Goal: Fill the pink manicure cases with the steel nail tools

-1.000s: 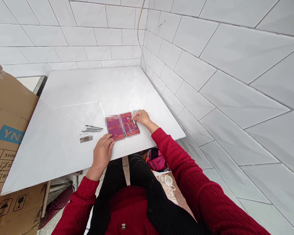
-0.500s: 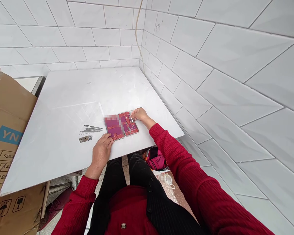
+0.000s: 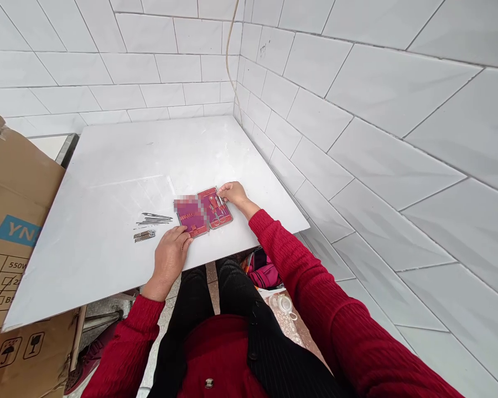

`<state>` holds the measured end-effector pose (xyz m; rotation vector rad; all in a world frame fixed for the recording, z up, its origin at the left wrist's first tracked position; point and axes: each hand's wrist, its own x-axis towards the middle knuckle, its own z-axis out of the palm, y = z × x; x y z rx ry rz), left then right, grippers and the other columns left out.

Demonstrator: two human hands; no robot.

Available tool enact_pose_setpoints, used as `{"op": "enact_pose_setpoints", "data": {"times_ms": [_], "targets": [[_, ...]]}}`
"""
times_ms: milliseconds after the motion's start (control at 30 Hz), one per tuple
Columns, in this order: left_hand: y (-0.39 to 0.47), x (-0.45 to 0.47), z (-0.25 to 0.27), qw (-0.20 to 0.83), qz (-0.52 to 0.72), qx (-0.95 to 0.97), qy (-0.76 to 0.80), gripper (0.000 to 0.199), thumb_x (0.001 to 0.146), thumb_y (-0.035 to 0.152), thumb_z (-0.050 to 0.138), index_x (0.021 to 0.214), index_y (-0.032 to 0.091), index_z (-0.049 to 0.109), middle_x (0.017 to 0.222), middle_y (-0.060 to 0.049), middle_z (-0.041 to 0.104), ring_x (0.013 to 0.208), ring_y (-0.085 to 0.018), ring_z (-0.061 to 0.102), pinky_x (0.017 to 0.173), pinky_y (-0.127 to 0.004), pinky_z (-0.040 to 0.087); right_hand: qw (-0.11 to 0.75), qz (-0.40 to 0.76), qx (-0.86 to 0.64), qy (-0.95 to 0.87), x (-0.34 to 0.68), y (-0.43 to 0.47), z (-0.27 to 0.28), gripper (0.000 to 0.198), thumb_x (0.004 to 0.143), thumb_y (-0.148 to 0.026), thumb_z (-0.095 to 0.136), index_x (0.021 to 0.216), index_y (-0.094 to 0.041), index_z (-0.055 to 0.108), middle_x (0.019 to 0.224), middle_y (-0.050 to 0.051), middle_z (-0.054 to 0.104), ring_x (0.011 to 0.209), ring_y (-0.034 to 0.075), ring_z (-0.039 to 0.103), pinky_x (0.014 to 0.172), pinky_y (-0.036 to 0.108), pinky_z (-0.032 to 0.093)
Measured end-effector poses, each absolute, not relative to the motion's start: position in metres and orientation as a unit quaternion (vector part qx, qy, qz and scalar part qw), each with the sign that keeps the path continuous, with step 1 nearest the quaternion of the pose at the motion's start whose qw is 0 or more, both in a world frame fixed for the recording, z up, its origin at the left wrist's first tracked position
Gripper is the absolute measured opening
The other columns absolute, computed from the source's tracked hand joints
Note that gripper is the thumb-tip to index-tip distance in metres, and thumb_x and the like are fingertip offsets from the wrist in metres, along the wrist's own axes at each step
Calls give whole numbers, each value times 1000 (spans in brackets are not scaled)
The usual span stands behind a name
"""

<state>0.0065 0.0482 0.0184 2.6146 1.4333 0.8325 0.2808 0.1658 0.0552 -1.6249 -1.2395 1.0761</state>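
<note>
A manicure case (image 3: pixel 199 228) with a red and purple lining lies unfolded on the white table. My left hand (image 3: pixel 172 251) grips the lower left corner of its left panel. Small scissors (image 3: pixel 216 220) and other metal tools sit in the right panel. At that panel's upper right edge, my right hand (image 3: pixel 233 192) pinches a slim metal manicure tool (image 3: pixel 220 199), partly covered by my fingers. To the left of the case lie several thin metal tools (image 3: pixel 155 219) in a loose group. Nail clippers (image 3: pixel 144 235) rest just in front of them.
The white tabletop (image 3: pixel 120 149) reaches a tiled wall (image 3: pixel 327 121) at the back and right. A large cardboard box (image 3: pixel 16 177) stands against its left side. Below the front edge are a pink bag (image 3: pixel 265 275) and a whitish ring-handled lid (image 3: pixel 284 303).
The view has shifted slightly. My right hand stays at the upper edge of the right panel with its fingers a little moved at the tool. My left hand keeps its place on the case.
</note>
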Motion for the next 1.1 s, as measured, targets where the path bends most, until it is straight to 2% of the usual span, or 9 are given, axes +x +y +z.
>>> {"op": "enact_pose_setpoints", "data": {"times_ms": [67,133,300,400,667,833,967,1033,1100], "targets": [[51,7,26,2,255,854,454,38,107,41,42,100,21,75,124,-12,75,122,-31,66,116,-55,45,388,412,-650,-508,280,165,55,14,79,-13,73,67,-17,67,59,-6,62,50,7,54,57,20,43],[57,10,30,-13,253,851,460,38,107,42,43,110,20,74,132,-13,71,132,-34,60,118,-58,41,364,390,-663,-525,279,163,55,13,82,-15,72,70,-17,68,64,-4,65,54,8,56,60,20,44],[74,14,23,2,254,838,483,54,104,53,45,133,12,66,146,-19,62,138,-37,56,118,-56,43,297,313,-688,-583,277,158,58,15,86,-20,71,72,-18,69,76,-1,72,70,12,63,67,22,45],[79,11,16,26,236,843,483,57,105,54,41,136,12,65,148,-18,61,144,-37,51,119,-54,44,277,296,-696,-593,274,158,62,17,89,-22,70,72,-18,69,75,0,72,71,13,63,66,22,43],[80,6,15,41,223,845,484,57,106,52,38,137,13,65,150,-17,61,147,-34,49,119,-53,45,341,287,-698,-561,277,175,80,15,92,-26,66,81,-17,70,84,1,74,71,12,63,68,22,45],[81,7,14,34,226,849,476,57,106,51,38,137,12,66,149,-18,61,146,-35,50,121,-54,43,215,282,-749,-560,301,168,89,21,87,-22,72,68,-18,65,66,0,68,61,12,58,60,23,40],[81,8,16,22,221,853,473,56,106,50,39,135,12,67,148,-16,62,144,-35,52,122,-54,39,160,257,-767,-566,306,154,86,29,91,-25,69,64,-19,61,65,1,67,58,12,58,56,24,37],[80,8,17,21,217,855,471,54,106,49,39,135,13,67,148,-16,63,144,-35,52,123,-54,38,150,232,-770,-575,303,148,84,26,94,-28,67,70,-19,64,71,2,71,63,14,62,58,24,38],[80,8,18,19,218,854,471,53,106,48,40,135,13,66,147,-16,63,144,-35,52,123,-55,38,155,191,-773,-585,300,143,84,13,95,-30,67,88,-19,69,84,4,76,74,17,67,62,24,40]]}}
